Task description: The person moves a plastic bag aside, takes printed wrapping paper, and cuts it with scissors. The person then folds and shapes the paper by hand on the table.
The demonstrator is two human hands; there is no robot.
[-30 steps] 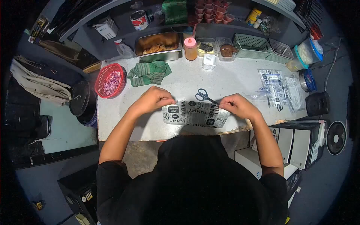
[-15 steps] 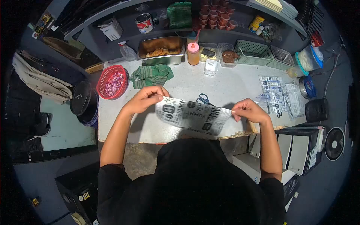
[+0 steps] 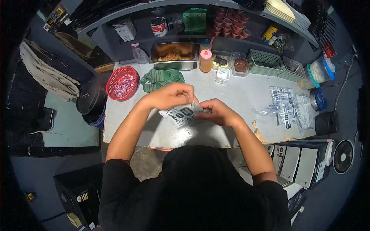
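A white food wrapper point(image 3: 178, 116) printed with dark lettering, including the word "YUMMY", is held above the front middle of the table. It looks folded or gathered to a small size. My left hand point(image 3: 173, 95) grips its upper edge, with thumb and fingers pinched together. From the other side, my right hand point(image 3: 219, 112) pinches its right edge, close to the left fingertips. More printed wrappers point(image 3: 286, 106) lie flat on the right of the table, with a crumpled clear plastic piece point(image 3: 266, 111) beside them.
Chopped onions point(image 3: 124, 85) fill a red basket point(image 3: 109, 88) at the left, next to a green cloth point(image 3: 163, 78). Along the back stand a metal tray point(image 3: 173, 66), a pink-capped bottle point(image 3: 206, 63), a small white basket point(image 3: 222, 76) and green baskets point(image 3: 264, 63). A shelf overhangs.
My hands have come together from wide apart, and the stretched wrapper is now bunched or folded between them. The blue-handled scissors seen behind the wrapper are no longer visible. The view has shifted slightly.
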